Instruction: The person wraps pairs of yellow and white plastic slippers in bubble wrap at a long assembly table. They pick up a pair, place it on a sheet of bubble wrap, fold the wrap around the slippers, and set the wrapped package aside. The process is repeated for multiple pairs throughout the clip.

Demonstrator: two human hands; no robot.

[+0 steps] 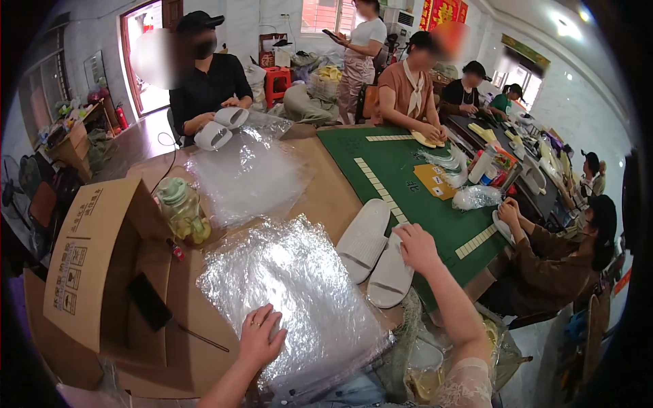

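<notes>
My left hand (262, 335) lies with its fingers spread on a stack of clear plastic bags (286, 279), a ring on one finger. On the right, my right hand (416, 246) has its fingers curled over the far end of a white slide slipper (392, 275). Its mate, another white slide slipper (365, 234), lies just to the left, strap end toward me. Both slippers rest partly on the green mat (425, 221) and partly on brown cardboard. The underside of my right hand's grip is hidden.
At left stand an open cardboard box (85, 265) with a phone (149, 301) by it and a lidded jar (182, 212). More clear bags (248, 177) lie beyond. Rows of cream tiles (377, 187) line the mat. Co-workers handle slippers around the table; a netted bag (415, 347) hangs near my right arm.
</notes>
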